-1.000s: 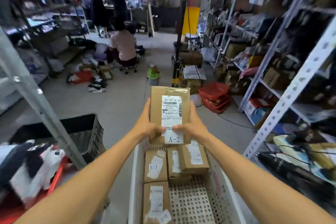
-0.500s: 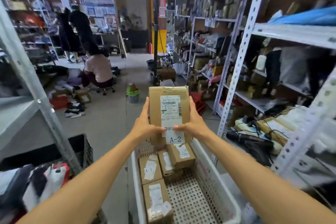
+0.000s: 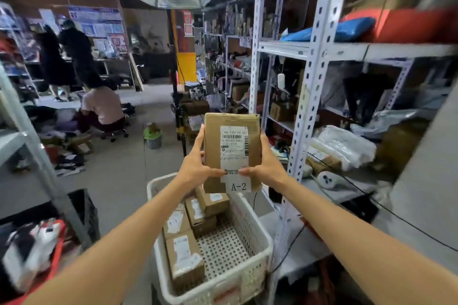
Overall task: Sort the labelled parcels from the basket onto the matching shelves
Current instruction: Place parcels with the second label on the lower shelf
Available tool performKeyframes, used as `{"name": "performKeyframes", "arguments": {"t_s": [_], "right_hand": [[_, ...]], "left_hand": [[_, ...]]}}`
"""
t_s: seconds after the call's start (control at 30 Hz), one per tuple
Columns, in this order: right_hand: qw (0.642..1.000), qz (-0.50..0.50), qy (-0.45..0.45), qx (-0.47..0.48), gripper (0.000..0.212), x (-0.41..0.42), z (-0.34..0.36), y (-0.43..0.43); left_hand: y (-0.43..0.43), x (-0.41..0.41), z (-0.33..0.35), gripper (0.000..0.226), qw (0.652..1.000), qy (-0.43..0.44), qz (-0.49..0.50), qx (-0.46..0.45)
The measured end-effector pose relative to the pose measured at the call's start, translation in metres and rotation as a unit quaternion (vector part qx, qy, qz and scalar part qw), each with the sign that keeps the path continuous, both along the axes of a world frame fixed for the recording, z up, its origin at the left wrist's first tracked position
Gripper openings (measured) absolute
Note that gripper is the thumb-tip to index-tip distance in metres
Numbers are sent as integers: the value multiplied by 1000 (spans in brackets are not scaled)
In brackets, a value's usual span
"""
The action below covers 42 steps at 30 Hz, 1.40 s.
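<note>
A brown cardboard parcel (image 3: 213,146) with a white shipping label and an "A-2" tag is held upright above the basket. My left hand (image 3: 195,163) grips its left edge, thumb on the label. My right hand (image 3: 269,164) grips the right edge the same way. Below them the white perforated basket (image 3: 247,255) holds several more labelled cardboard parcels (image 3: 184,257), one marked "A-1" (image 3: 174,224).
White metal shelving (image 3: 312,62) full of packages and bags runs along the right. A grey shelf post (image 3: 32,146) and a black crate (image 3: 84,210) stand at left. A seated person (image 3: 101,106) and others are farther down the aisle. A light stand (image 3: 177,96) is ahead.
The view has swung up and to the right, bringing the right shelving closer. Both hands keep the same hold on the A-2 parcel, which now sits higher relative to the basket.
</note>
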State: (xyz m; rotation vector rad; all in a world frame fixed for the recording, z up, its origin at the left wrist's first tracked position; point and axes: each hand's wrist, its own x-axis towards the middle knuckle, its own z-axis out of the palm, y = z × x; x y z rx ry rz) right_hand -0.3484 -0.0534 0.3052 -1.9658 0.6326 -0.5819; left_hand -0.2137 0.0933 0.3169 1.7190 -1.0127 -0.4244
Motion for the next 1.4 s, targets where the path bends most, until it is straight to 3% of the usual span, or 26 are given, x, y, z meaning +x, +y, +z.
{"name": "performKeyframes", "arguments": {"t_s": [0.47, 0.63, 0.8, 0.93, 1.07, 1.27, 1.4], "right_hand": [[998, -26, -53, -17, 121, -171, -2, 9], [991, -118, -46, -40, 120, -242, -1, -1], [970, -236, -30, -54, 118, -333, 3, -29], [933, -354, -9, -59, 124, -412, 1, -46], [874, -485, -9, -22, 123, -489, 1, -46], [785, -618, 36, -26, 121, -583, -12, -28], [718, -696, 35, -4, 119, -623, -24, -10]], "left_hand": [[5, -152, -6, 126, 998, -20, -42, -32], [-37, -201, -5, 126, 992, -47, -113, -19], [-110, -275, -2, 111, 972, -50, -227, -37], [-172, -349, -10, 108, 954, -20, -297, -38], [-225, -430, -24, 110, 920, 42, -389, -3], [-270, -547, -42, 98, 832, 55, -551, 25], [-285, -609, -54, 111, 766, 68, -637, 51]]}}
